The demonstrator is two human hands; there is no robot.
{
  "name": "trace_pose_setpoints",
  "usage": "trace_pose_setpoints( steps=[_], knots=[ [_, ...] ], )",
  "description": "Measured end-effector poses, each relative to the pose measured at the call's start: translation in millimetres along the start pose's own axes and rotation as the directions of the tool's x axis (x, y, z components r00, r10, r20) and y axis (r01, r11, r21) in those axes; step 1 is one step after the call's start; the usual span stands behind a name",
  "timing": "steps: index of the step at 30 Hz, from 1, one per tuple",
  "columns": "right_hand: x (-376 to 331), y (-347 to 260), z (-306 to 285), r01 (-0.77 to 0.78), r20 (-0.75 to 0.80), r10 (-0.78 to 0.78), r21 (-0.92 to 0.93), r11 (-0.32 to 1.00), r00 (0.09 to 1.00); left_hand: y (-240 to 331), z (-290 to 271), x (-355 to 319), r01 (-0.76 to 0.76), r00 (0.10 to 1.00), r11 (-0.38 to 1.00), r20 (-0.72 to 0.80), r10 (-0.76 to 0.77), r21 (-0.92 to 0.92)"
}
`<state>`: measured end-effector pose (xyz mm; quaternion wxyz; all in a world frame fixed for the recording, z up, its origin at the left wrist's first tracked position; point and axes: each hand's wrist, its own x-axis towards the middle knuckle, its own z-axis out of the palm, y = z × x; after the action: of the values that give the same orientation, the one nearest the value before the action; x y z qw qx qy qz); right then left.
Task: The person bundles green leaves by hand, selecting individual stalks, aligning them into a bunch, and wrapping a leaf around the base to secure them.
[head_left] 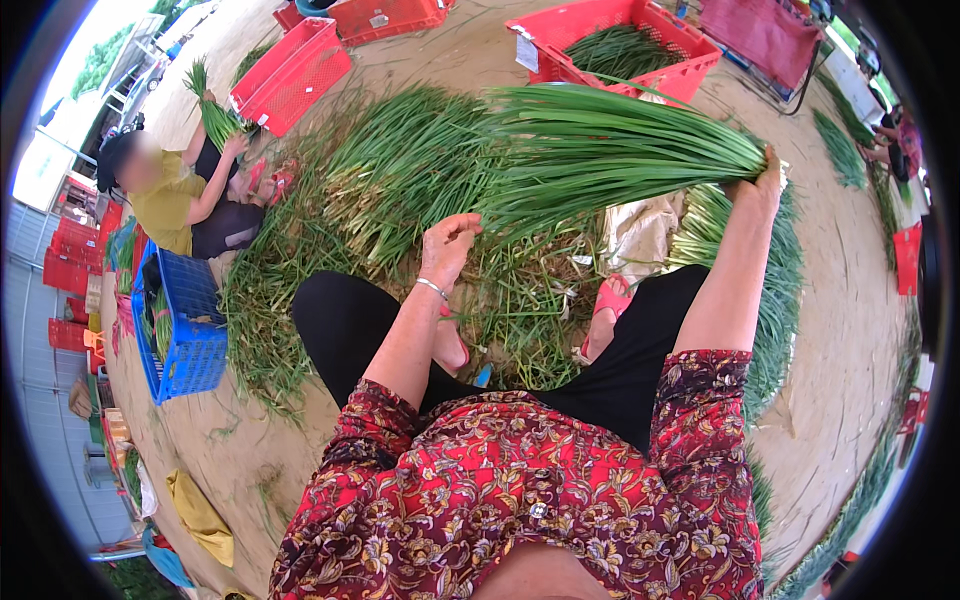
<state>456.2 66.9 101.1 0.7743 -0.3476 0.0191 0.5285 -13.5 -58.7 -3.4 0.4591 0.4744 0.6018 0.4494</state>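
Note:
My right hand (762,181) grips the root end of a thick bundle of long green stalks (610,150), held up level with the leaf tips fanning out to the left. My left hand (448,245), with a thin bracelet at the wrist, pinches the loose leaf tips of that bundle between its fingers. Under both hands lies a wide heap of the same green stalks (400,170) and trimmed scraps (520,310), spread on the ground around my knees.
A seated person (180,200) at the left holds another green bunch. A blue crate (185,320) stands by them. Red crates (295,70) (620,45) lie at the back, one filled with greens. More stalks line the right side (840,150).

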Motion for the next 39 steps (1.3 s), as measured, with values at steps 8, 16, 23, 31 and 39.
trace_pose_setpoints(
  steps=[8, 16, 23, 31, 39],
  knots=[
    [5, 3, 1, -0.008, 0.015, 0.008, -0.009, 1.000, 1.000, -4, 6, 5, 0.053, 0.998, 0.998, -0.048, -0.052, 0.026],
    [7, 2, -3, -0.027, 0.040, 0.027, 0.000, 1.000, 0.999, -9, 11, 6, 0.006, 1.000, 0.998, 0.010, -0.007, 0.065],
    [-1, 1, 2, -0.052, 0.046, 0.047, 0.103, 0.993, 0.998, -12, 11, 6, 0.199, 0.960, 0.866, -0.086, -0.266, -0.459],
    [-8, 4, 4, -0.068, 0.033, 0.067, 0.033, 0.997, 0.997, -32, 6, 5, 0.244, 0.959, 0.903, -0.049, -0.279, -0.354],
    [-19, 6, 10, -0.092, 0.018, 0.091, 0.052, 0.994, 0.996, -32, 20, -1, 0.200, 0.979, 0.906, 0.106, -0.173, -0.373]
  ],
)
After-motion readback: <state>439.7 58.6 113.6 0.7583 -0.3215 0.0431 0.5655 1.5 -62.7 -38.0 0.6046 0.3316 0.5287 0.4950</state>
